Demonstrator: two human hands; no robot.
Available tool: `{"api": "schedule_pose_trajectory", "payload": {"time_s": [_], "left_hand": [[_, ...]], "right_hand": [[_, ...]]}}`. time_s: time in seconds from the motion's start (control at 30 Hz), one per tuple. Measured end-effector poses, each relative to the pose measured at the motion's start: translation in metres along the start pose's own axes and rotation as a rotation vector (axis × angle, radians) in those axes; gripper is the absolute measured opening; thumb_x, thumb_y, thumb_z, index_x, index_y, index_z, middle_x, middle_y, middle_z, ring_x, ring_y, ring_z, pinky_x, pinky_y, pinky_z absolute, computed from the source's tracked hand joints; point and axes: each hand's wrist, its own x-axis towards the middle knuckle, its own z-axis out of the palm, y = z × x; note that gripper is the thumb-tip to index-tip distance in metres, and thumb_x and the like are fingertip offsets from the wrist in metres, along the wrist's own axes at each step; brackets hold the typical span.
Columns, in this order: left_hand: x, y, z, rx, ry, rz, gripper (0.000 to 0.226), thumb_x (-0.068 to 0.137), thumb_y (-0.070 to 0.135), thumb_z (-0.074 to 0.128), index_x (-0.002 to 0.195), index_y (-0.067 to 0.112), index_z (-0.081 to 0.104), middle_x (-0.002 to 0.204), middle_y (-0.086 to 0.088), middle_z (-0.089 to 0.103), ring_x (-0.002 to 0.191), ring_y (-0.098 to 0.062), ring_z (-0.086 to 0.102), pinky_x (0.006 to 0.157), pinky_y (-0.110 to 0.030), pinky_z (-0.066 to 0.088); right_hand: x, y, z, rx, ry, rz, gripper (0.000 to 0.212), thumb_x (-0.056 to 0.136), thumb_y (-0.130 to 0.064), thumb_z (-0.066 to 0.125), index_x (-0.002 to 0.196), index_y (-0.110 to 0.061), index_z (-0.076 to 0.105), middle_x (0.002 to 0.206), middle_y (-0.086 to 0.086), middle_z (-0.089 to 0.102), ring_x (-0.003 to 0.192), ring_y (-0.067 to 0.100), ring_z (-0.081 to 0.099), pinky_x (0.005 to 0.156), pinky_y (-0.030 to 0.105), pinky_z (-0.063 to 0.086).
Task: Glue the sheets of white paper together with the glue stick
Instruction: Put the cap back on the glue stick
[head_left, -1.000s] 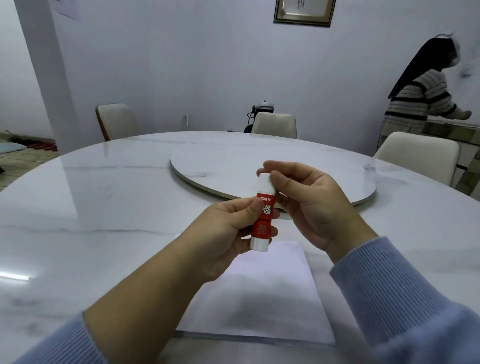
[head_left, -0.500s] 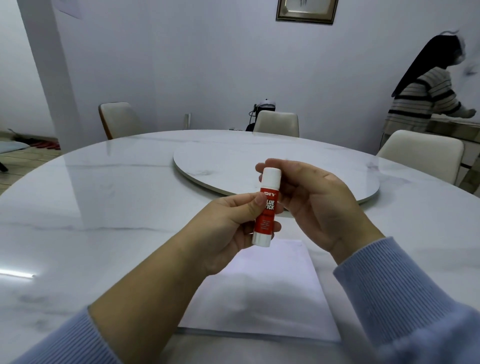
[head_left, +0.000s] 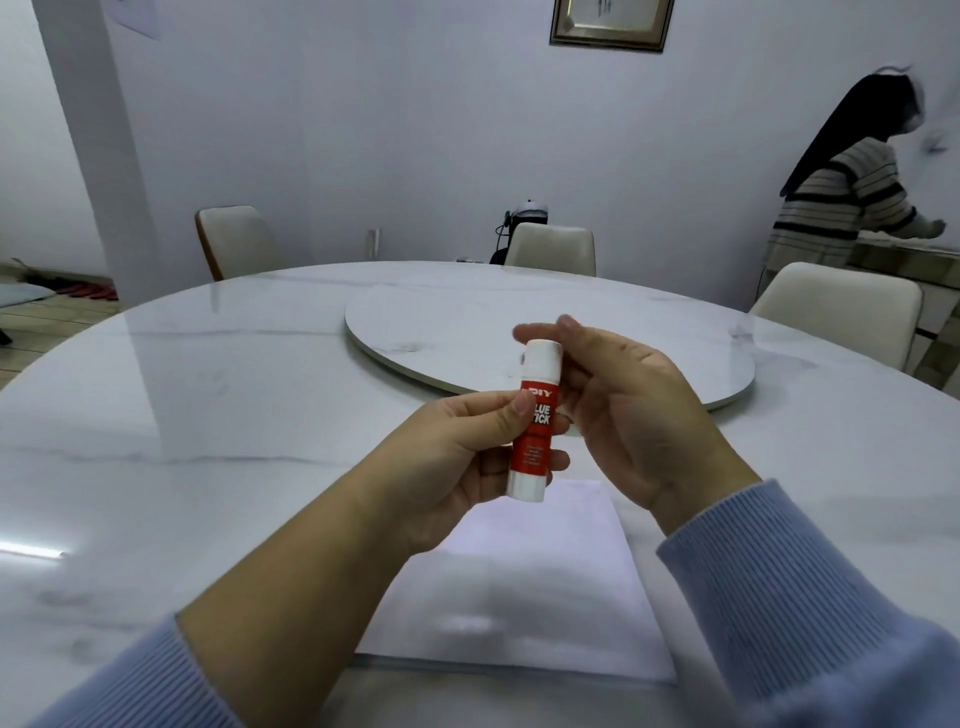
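Observation:
A red and white glue stick (head_left: 534, 422) stands upright in the air above the table, its white cap on. My left hand (head_left: 457, 462) grips its red body between thumb and fingers. My right hand (head_left: 623, 415) is just right of the stick, fingers spread and curled behind the cap; I cannot tell whether they touch it. Below both hands a stack of white paper (head_left: 524, 587) lies flat on the table near the front edge, partly hidden by my left forearm.
The round marble table (head_left: 208, 415) carries a raised turntable (head_left: 467, 332) in its middle. Cream chairs (head_left: 836, 306) stand around the far side. A person in a striped top (head_left: 841, 202) stands at a counter at the far right.
My right-hand fingers have come off the cap and spread apart, so the whole white cap now shows. The glue stick stays in my left hand, held slightly higher.

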Motion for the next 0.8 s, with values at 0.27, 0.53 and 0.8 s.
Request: {"api": "schedule_pose_trajectory", "payload": {"time_s": [0.27,0.53,0.8], "left_hand": [[-0.0005,-0.0016,0.0008,0.017,-0.012,-0.016,0.03,0.072,0.027,0.059,0.093,0.009,0.071,0.086,-0.004,0.076,0.074,-0.021,0.072,0.065,-0.028,0.059],[-0.0014,0.0014,0.0007,-0.019,-0.014,-0.015,0.034,0.071,0.027,0.058,0.096,0.007,0.07,0.088,-0.006,0.075,0.071,-0.022,0.072,0.064,-0.03,0.06],[-0.0017,0.0016,0.0009,-0.041,-0.035,-0.016,0.028,0.069,0.026,0.059,0.087,0.009,0.072,0.083,-0.006,0.075,0.067,-0.021,0.072,0.063,-0.03,0.06]], "right_hand": [[-0.0015,0.0016,-0.0015,-0.055,-0.044,0.004,0.023,0.064,-0.027,0.067,0.084,-0.016,0.069,0.078,-0.002,0.069,0.079,0.015,0.066,0.07,0.031,0.058],[-0.0008,0.005,-0.0047,-0.025,-0.107,0.01,0.026,0.07,-0.024,0.065,0.095,-0.02,0.073,0.092,0.008,0.067,0.086,0.019,0.064,0.084,0.04,0.053],[-0.0006,0.0017,-0.0062,0.05,-0.082,0.002,0.03,0.069,-0.023,0.064,0.098,-0.016,0.07,0.086,0.003,0.073,0.085,0.017,0.069,0.084,0.036,0.055]]}}
